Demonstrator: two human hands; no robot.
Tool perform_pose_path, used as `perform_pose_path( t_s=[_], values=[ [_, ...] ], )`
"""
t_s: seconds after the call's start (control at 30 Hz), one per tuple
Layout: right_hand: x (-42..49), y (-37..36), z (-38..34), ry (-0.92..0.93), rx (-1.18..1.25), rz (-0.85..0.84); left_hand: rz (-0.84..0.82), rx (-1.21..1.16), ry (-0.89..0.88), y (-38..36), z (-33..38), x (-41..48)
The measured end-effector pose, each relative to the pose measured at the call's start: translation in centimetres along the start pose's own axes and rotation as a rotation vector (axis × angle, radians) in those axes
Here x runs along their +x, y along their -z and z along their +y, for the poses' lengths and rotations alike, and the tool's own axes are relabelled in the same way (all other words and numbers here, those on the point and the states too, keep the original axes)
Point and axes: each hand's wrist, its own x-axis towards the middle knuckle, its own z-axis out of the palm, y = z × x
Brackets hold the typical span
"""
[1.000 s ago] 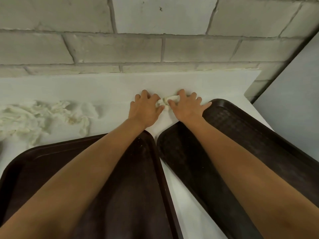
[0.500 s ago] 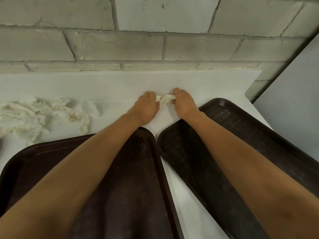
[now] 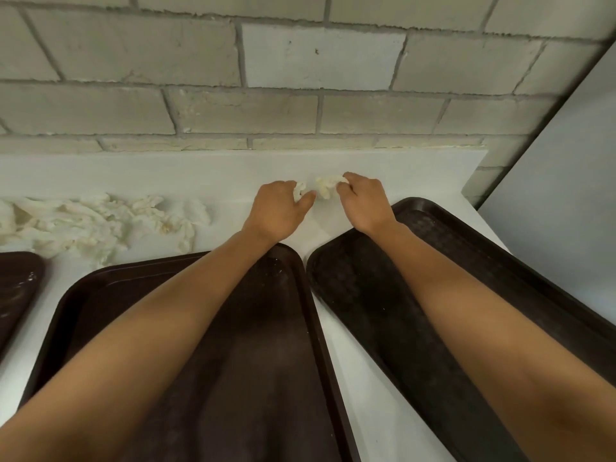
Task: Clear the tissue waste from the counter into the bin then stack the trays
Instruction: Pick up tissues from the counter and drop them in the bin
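Observation:
My left hand [image 3: 281,208] holds a small scrap of white tissue [image 3: 299,189] in its curled fingers, near the back of the white counter [image 3: 200,171]. Just to its right, my right hand [image 3: 363,201] pinches a larger crumpled tissue wad [image 3: 325,186]. The two pieces are apart. A big heap of crumpled tissue [image 3: 93,221] lies on the counter at the left. Two dark brown trays lie under my forearms: the middle tray [image 3: 260,361] and the right tray [image 3: 416,328], set at an angle. No bin is in view.
The edge of a third dark tray [image 3: 16,288] shows at the far left. A block wall [image 3: 300,78] runs along the back of the counter. A grey panel [image 3: 566,195] closes the right side past the counter's end.
The hands were together on one tissue clump; now they have drawn apart, each holding its own piece, lifted slightly off the counter.

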Motion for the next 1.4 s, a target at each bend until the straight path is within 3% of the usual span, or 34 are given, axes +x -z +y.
perform_pose_path(
  t_s=[0.2,0.47,0.8,1.03,1.4],
  values=[
    [-3.9,2.4,-1.5,0.017,0.09,0.032,0.125,-0.135,0.11,2.0,2.5,-3.3],
    [-9.4,4.1,-3.3,0.005,0.018,0.109,0.115,-0.281,0.093,3.0,4.8,-8.3],
    [-17.6,5.2,-5.3,-0.064,0.184,0.201,0.061,-0.347,0.065,5.3,6.8,-16.7],
    [-27.0,6.4,-7.9,-0.002,0.141,0.268,-0.001,-0.38,-0.011,7.3,9.4,-26.2],
    [-39.3,7.9,-7.9,-0.173,0.101,0.279,-0.066,-0.337,-0.028,6.4,13.9,-37.4]
  ],
)
